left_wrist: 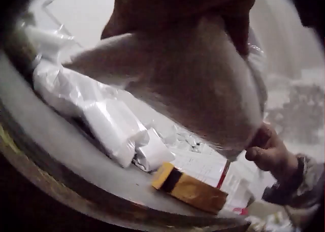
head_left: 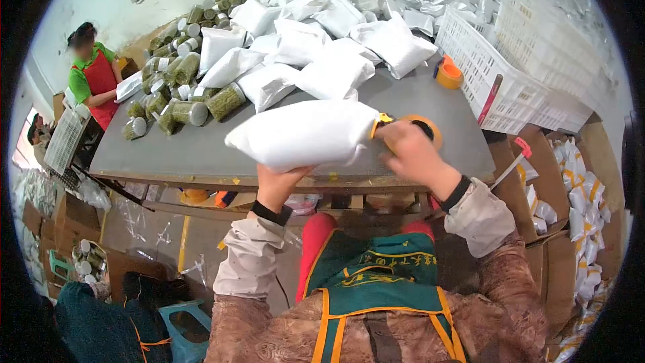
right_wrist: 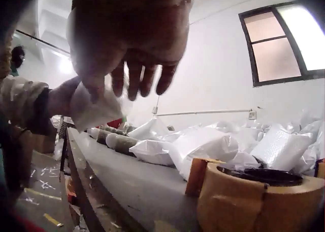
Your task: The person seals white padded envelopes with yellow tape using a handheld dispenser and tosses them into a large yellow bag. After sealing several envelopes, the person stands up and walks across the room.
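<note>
A plump white pouch [head_left: 302, 134] is held up over the front edge of the grey table. My left hand [head_left: 279, 185] grips it from below, and in the left wrist view the pouch [left_wrist: 193, 90] largely fills the middle. At its right end is my right hand [head_left: 413, 151], fingertips right by the pouch's corner. Seen in the right wrist view, the fingers of my right hand [right_wrist: 134, 49] hang fairly straight and slightly spread. A roll of yellow tape [head_left: 431, 129] stands on the table just behind that hand; a yellow-and-black piece [head_left: 383, 119] shows beside the pouch's end.
White pouches [head_left: 322, 54] pile up across the back of the grey table [head_left: 195, 151]. Clear jars [head_left: 188, 113] of greenish contents lie at left. A second tape roll [head_left: 449, 75] and white crates [head_left: 510, 74] are at right. Another person [head_left: 94, 77] stands far left.
</note>
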`<state>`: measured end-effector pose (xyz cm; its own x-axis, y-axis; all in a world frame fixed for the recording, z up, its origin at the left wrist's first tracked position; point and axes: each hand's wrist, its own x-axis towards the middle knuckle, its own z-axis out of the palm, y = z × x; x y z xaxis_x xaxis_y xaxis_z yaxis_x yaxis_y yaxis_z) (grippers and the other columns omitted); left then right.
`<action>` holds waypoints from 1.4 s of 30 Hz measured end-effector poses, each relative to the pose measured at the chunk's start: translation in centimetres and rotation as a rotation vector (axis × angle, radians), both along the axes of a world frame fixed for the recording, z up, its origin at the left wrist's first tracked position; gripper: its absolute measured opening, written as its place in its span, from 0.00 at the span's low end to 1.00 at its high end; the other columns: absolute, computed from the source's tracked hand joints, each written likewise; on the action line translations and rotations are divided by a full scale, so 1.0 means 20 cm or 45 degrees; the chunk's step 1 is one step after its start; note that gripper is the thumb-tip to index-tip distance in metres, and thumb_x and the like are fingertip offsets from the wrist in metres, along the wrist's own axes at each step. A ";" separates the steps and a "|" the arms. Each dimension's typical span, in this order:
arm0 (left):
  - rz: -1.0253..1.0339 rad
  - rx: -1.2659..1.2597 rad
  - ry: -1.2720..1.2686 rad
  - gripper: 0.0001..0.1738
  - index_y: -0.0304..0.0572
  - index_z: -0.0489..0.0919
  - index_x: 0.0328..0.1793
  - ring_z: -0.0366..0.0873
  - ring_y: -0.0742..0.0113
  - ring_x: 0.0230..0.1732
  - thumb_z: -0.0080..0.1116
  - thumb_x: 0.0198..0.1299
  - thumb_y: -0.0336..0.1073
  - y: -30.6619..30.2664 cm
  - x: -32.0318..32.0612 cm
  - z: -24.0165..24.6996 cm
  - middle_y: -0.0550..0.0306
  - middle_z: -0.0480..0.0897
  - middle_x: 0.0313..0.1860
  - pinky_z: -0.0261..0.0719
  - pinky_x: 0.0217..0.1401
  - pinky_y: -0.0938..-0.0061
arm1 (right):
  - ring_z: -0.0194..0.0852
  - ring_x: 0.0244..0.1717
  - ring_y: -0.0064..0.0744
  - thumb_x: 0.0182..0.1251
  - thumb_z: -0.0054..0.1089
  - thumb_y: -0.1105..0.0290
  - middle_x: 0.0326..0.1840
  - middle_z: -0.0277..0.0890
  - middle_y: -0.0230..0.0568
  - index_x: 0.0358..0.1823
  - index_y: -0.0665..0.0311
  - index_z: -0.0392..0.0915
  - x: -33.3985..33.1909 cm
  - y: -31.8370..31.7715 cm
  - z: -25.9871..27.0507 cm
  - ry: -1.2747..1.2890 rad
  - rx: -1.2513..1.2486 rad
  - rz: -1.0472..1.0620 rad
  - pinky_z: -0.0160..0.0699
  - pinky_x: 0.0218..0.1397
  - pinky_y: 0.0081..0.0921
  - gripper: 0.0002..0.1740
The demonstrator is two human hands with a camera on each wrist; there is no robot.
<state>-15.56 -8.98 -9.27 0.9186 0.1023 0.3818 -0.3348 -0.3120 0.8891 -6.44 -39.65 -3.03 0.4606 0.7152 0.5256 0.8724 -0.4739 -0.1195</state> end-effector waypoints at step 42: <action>-0.008 -1.039 0.268 0.14 0.35 0.81 0.39 0.78 0.71 0.32 0.54 0.70 0.40 -0.12 0.37 0.33 0.58 0.83 0.34 0.76 0.38 0.75 | 0.76 0.40 0.20 0.67 0.63 0.60 0.44 0.82 0.36 0.54 0.74 0.78 -0.08 -0.48 0.18 1.505 0.466 -0.057 0.76 0.45 0.22 0.24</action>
<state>-8.23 -11.35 -2.75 0.9638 0.2664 0.0115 -0.1367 0.4568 0.8790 -8.08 -49.31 0.58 0.8083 0.5853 -0.0638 0.1230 -0.2738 -0.9539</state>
